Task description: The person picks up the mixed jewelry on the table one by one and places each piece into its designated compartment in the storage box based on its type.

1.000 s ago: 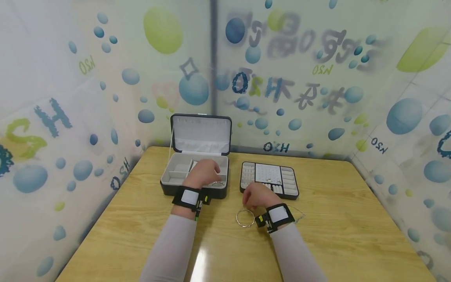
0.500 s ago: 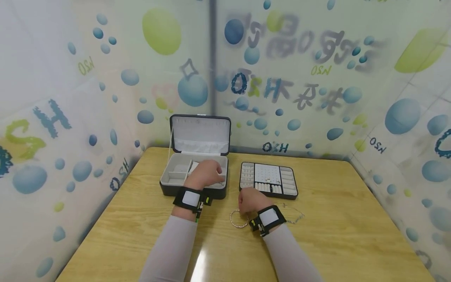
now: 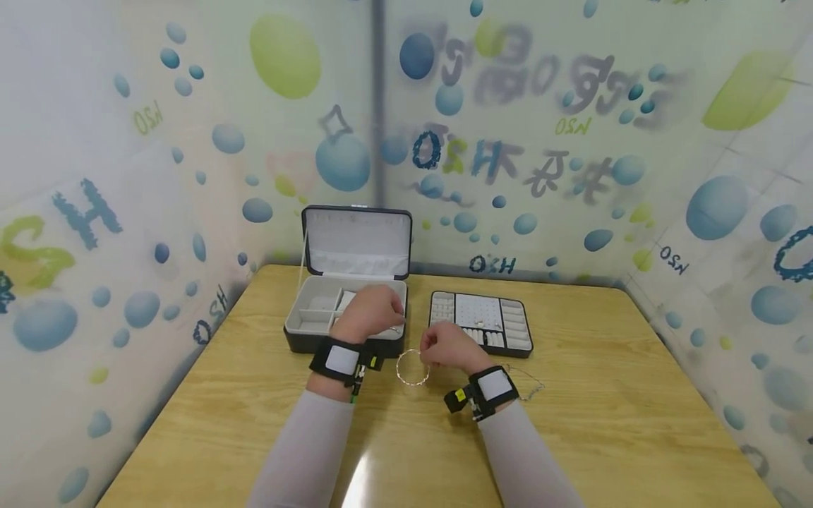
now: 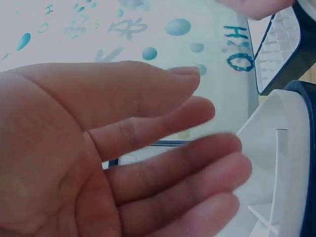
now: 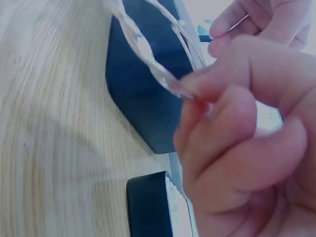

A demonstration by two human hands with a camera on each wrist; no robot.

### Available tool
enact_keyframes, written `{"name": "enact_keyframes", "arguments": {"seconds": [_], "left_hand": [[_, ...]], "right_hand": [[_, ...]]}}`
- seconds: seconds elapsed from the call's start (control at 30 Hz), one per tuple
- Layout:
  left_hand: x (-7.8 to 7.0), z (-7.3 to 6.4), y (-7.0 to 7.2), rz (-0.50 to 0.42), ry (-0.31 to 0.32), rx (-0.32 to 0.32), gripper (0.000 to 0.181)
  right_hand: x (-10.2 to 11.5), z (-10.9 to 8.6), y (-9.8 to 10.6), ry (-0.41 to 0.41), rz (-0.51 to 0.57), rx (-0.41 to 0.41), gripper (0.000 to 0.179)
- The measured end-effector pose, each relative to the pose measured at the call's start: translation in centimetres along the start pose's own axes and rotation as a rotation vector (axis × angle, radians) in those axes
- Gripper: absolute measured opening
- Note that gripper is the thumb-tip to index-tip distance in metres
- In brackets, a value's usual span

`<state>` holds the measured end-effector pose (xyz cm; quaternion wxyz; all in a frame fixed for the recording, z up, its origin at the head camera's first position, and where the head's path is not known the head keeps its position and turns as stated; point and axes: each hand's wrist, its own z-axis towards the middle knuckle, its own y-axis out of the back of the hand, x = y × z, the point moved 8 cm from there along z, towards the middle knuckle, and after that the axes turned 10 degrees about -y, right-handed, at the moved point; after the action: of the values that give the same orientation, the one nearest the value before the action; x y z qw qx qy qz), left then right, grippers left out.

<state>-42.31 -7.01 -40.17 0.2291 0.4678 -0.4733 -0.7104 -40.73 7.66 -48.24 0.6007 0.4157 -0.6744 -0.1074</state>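
A thin, shiny, twisted bangle [image 3: 413,384] is raised off the table, pinched between thumb and forefinger of my right hand [image 3: 449,347]. The right wrist view shows the bangle [image 5: 143,48] close up, with the other fingers curled in. Over the front right part of a dark jewelry box [image 3: 311,343] hovers my left hand [image 3: 370,310]. In the left wrist view the left hand [image 4: 128,148] has its fingers loosely extended and holds nothing. Below it, a small silvery piece [image 3: 396,329] shows in the box, mostly hidden by the hand.
The box's lid [image 3: 358,243] stands up at the back, showing its pale lining. Right of the box lies a jewelry tray [image 3: 522,351] with ring rolls and small earrings. A fine chain necklace [image 3: 536,389] lies on the wooden table [image 3: 610,423] beside my right wrist.
My right hand has taken hold of the bangle from the table, lifted it and carried it left toward the box. The left hand has stayed over the box.
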Motion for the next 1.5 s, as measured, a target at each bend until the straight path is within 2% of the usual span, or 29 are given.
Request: {"name": "enact_keyframes", "arguments": {"seconds": [0.2,0.4,0.63,0.9,1.1,1.27,1.5], "left_hand": [[-0.3,0.2,-0.8,-0.038,0.004,0.054,0.007],[0.2,-0.1,-1.1,-0.035,0.025,0.055,0.006],[0.0,0.1,-1.1,-0.016,-0.019,0.054,0.006],[0.0,0.4,-0.9,-0.027,-0.007,0.032,0.016],[0.1,0.7,-0.8,-0.032,-0.014,0.004,0.013],[0.5,0.8,-0.9,-0.069,0.018,-0.009,0.018],[0.6,1.1,-0.9,-0.063,0.029,-0.04,0.016]], "right_hand": [[-0.1,0.0,0.6,-0.012,0.146,-0.077,0.004],[0.0,-0.1,0.6,-0.043,0.306,-0.133,0.003],[-0.1,0.0,1.0,-0.081,0.376,-0.216,0.007],[-0.6,0.1,1.7,-0.115,0.449,-0.33,0.006],[-0.5,0.0,1.8,-0.132,0.531,-0.368,0.004],[-0.7,0.2,1.5,-0.125,0.609,-0.398,0.006],[-1.4,0.6,0.8,-0.151,0.707,-0.407,0.006]]}}
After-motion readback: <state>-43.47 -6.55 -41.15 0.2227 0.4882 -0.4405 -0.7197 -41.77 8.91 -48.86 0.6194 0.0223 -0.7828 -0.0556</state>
